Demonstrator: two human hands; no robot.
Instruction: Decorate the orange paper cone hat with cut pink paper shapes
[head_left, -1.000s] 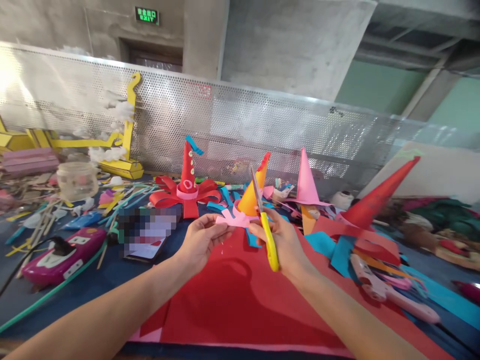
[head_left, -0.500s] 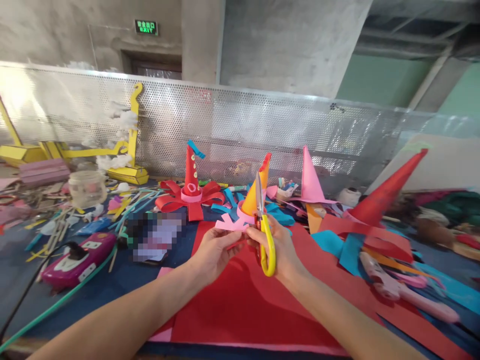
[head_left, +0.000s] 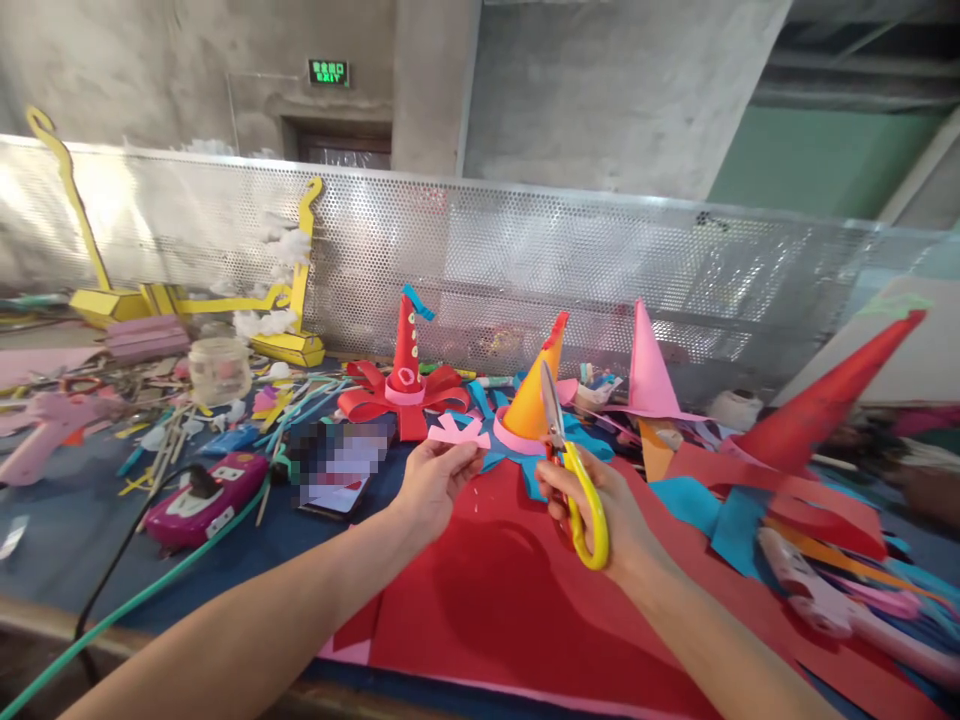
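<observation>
Between the fingers of my left hand (head_left: 439,483) is a small pink paper piece (head_left: 459,432) with notches cut into its upper edge. My right hand (head_left: 596,500) is wrapped round yellow-handled scissors (head_left: 590,515), whose blades point up and look nearly closed. The two hands are apart, above a large red paper sheet (head_left: 525,600). Just behind them stands an orange paper cone (head_left: 531,395) with a red tip, a pink band at its base and blue paper strips spread around it. The scissor blades overlap the cone in view; whether they touch it I cannot tell.
A red cone (head_left: 405,350) with red loops stands behind on the left, a pink cone (head_left: 649,365) and a larger red cone (head_left: 832,390) to the right. A phone (head_left: 341,480), a purple power strip (head_left: 206,500), a glue gun (head_left: 806,590) and a clear jar (head_left: 219,370) lie around.
My hands have moved apart: the right has drawn the scissors right, away from the pink paper piece, which stays in my left hand. The whole view has shifted toward the left.
</observation>
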